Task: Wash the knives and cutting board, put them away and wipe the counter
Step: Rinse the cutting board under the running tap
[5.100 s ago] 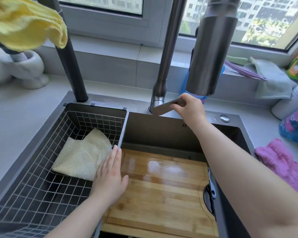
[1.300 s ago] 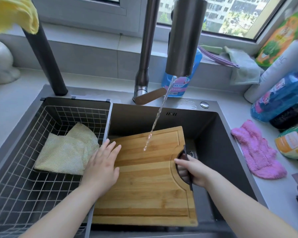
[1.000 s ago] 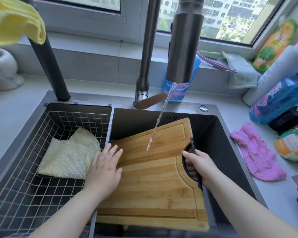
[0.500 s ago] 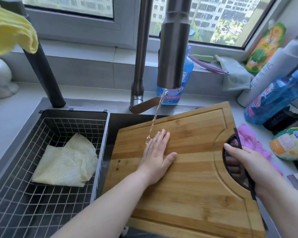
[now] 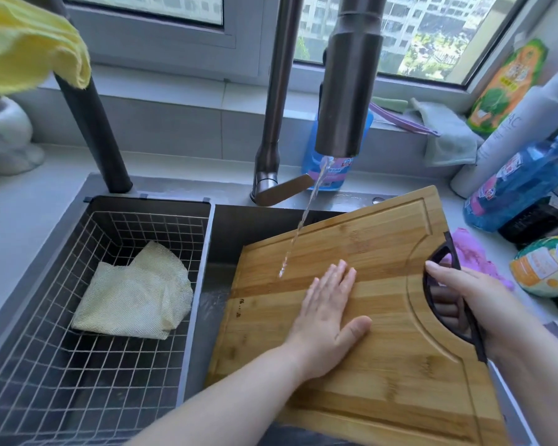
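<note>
A large bamboo cutting board point(image 5: 384, 358) is held tilted over the dark sink point(image 5: 255, 226), its right end raised above the counter. My left hand point(image 5: 327, 313) lies flat on the board's middle, fingers straight. My right hand point(image 5: 471, 304) grips the board's black handle point(image 5: 445, 252) at the right edge, fingers curled through the cut-out. A thin stream of water point(image 5: 303, 220) runs from the grey faucet head point(image 5: 348, 91) onto the board just beyond my left fingertips. No knives are in view.
A wire basket point(image 5: 78, 381) fills the sink's left half and holds a folded pale mesh cloth point(image 5: 132, 294). A pink cloth point(image 5: 474, 252), bottles point(image 5: 522, 185) and packets crowd the counter at right. A yellow cloth point(image 5: 23, 43) hangs at top left. The faucet lever point(image 5: 281, 191) points right.
The board has been lifted from the sink bottom and swung right and up. My left hand slid from its left edge to its middle. The water keeps running.
</note>
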Available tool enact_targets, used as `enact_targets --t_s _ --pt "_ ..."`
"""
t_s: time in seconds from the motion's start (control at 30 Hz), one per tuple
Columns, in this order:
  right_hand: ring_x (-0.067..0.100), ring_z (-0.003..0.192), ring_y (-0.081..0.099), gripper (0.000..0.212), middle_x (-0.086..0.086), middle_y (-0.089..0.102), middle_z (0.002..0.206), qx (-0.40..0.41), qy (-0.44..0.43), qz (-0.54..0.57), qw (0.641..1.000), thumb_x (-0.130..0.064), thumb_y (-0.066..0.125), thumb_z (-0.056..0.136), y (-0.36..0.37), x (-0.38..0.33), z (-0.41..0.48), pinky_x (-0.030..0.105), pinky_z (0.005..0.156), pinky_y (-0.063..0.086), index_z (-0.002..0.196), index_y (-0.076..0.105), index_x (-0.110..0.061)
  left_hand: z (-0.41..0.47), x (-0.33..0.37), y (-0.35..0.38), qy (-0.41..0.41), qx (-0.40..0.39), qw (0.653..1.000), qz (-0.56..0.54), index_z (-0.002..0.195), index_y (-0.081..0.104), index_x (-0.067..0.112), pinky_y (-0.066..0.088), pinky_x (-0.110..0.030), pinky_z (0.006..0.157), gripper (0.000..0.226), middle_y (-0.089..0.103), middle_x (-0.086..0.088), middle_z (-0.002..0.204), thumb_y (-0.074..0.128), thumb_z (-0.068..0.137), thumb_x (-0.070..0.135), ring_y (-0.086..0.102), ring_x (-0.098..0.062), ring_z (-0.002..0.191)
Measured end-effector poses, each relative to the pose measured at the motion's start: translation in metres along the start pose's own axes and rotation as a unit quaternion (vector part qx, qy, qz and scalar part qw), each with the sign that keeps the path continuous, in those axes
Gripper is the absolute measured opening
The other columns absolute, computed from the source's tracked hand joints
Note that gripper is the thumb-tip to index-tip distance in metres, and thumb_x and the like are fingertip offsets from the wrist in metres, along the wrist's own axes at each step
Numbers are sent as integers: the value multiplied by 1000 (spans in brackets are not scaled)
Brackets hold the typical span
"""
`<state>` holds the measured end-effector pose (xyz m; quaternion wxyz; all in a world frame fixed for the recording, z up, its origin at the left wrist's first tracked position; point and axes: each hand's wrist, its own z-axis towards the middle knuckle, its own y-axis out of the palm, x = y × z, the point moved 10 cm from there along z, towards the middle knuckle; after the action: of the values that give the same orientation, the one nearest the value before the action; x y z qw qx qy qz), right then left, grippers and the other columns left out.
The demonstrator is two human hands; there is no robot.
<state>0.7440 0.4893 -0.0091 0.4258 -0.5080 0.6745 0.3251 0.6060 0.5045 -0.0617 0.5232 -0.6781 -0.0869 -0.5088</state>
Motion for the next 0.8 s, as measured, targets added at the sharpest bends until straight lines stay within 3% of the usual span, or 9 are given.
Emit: enact_targets --t_s 0.1,0.2,0.23,0.3,0.47,0.53,0.6,0.67,0.8 --pt "1 27 22 31 -9 27 39 8 12 -5 1000 -19 57 85 -6 3 -1 5 36 17 63 36 -20 -10 -50 -10 -106 22 993 -44 143 0 33 -10 -20 111 65 -13 22 146 15 88 64 -13 1 138" --pt "9 34 32 42 5 37 55 35 8 -27 999 -38 77 58 -15 3 -4 11 35 27 80 49 -17 -44 -121 -15 -295 42 946 -126 146 9 21 3 -34 118 53 -1 5 156 30 99 32 -1 -13 143" --pt "10 33 36 34 8 40 58 44 6 -32 999 -36 71 70 -19 3 -4 12 35 30 87 49 -15 -52 -125 -13 -317 36 941 -116 147 8 21 3 -37 118 54 -1 4 156 29 99 32 -1 -15 143" --pt "7 29 40 10 8 45 55 43 4 -23 999 -20 56 86 -20 2 -4 12 33 32 88 49 -13 -47 -97 -7 -272 25 958 -90 147 3 23 -4 -35 117 54 -8 12 153 25 99 35 -8 -14 143" --pt "4 25 37 12 1 45 42 60 -15 -7 998 -21 55 87 -20 -8 -8 6 33 31 79 46 -18 -28 10 7 -33 -6 999 -38 142 -2 33 -15 -20 110 53 -15 27 138 22 96 40 -20 9 130" --pt "10 29 39 22 8 45 49 72 -20 -13 997 -34 62 82 -22 -9 -12 11 36 32 87 48 -17 -31 -17 4 -67 9 997 -36 140 -1 35 -12 -19 110 55 -12 25 143 20 90 46 -16 10 131" --pt "18 42 37 71 16 36 65 64 -19 -27 997 -59 80 42 -21 -7 -16 15 42 31 91 47 -19 -43 -66 -2 -183 32 982 -27 144 -2 29 -6 -23 112 55 -9 14 153 19 96 45 -11 1 138" --pt "18 50 33 96 16 32 72 63 -18 -37 997 -62 82 12 -24 -1 -20 18 47 29 91 48 -19 -54 -90 -3 -262 22 965 -27 146 -5 22 -4 -27 114 55 -9 6 156 18 99 38 -9 -7 141" --pt "10 32 34 35 12 34 59 59 7 11 998 -43 70 69 -21 1 -22 12 38 28 82 51 -16 -30 -43 -8 -160 16 987 -12 146 -5 22 -11 -21 109 54 -10 8 155 20 99 34 -13 6 131"
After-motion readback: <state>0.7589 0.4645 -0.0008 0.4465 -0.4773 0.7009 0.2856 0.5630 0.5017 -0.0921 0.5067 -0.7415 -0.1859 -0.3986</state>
